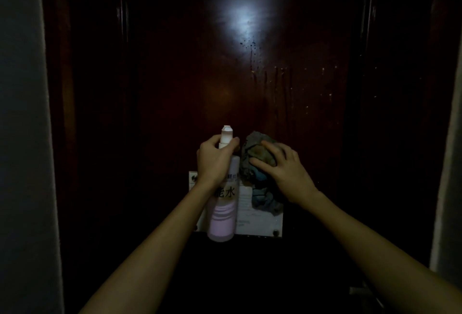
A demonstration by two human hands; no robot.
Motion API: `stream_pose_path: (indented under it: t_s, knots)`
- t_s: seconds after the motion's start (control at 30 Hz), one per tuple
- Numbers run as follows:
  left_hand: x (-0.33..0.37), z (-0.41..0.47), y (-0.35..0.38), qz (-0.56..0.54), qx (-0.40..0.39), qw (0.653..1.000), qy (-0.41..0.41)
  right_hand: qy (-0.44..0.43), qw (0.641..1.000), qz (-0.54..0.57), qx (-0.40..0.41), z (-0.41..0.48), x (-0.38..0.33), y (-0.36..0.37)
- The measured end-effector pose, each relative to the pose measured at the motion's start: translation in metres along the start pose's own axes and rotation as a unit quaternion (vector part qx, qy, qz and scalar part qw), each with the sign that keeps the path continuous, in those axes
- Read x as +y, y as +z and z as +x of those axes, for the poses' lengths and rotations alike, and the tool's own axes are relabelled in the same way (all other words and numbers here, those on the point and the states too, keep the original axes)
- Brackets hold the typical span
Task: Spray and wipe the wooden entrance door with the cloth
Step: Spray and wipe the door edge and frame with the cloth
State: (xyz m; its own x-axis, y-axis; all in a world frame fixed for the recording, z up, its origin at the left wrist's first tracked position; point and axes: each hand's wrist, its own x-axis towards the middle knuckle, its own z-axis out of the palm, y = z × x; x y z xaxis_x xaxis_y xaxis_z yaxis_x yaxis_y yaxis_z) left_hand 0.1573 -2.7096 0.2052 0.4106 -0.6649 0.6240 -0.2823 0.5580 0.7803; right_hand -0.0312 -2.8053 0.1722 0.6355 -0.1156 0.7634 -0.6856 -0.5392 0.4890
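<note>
A dark red-brown wooden door (pixel 175 76) fills the view, with a bright light glare near its top and wet drops and drip streaks on its right half. My left hand (pixel 215 161) grips the neck of a white spray bottle (pixel 223 216) holding pink liquid, its nozzle upright. Just to the right, my right hand (pixel 282 171) presses a crumpled grey-blue cloth (pixel 255 161) flat against the door, fingers spread over it. Part of the cloth hangs below the hand.
A white notice plate (pixel 257 223) is screwed to the door behind the bottle and cloth. Pale walls (pixel 22 138) flank the door on both sides. The lower door is very dark. A faint metallic shape (pixel 360 291) shows at the lower right.
</note>
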Motion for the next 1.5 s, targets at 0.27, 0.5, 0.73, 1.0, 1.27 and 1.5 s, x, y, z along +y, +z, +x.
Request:
stream_pose_path:
  t_s: [0.27, 0.5, 0.73, 1.0, 1.27, 1.5]
  knots:
    - [0.02, 0.029, -0.004, -0.019, -0.005, 0.999, 0.041, 0.0, 0.999, -0.02, 0.046, 0.023, 0.016, 0.001]
    - [0.053, 0.062, -0.005, -0.012, -0.039, 0.996, 0.077, 0.067, 0.994, -0.025, 0.079, 0.103, 0.056, -0.033]
    - [0.093, 0.1, -0.008, -0.072, -0.041, 0.996, 0.036, 0.131, 0.981, -0.055, 0.131, 0.192, 0.093, -0.067]
    - [0.119, 0.129, -0.018, -0.001, -0.063, 0.994, 0.094, 0.18, 0.964, -0.088, 0.175, 0.255, 0.129, -0.095]
    - [0.11, 0.131, -0.018, -0.068, -0.061, 0.994, 0.055, 0.211, 0.965, -0.073, 0.141, 0.267, 0.135, -0.109]
    - [0.104, 0.126, -0.005, -0.076, -0.071, 0.993, 0.05, 0.227, 0.963, -0.057, 0.133, 0.233, 0.117, -0.087]
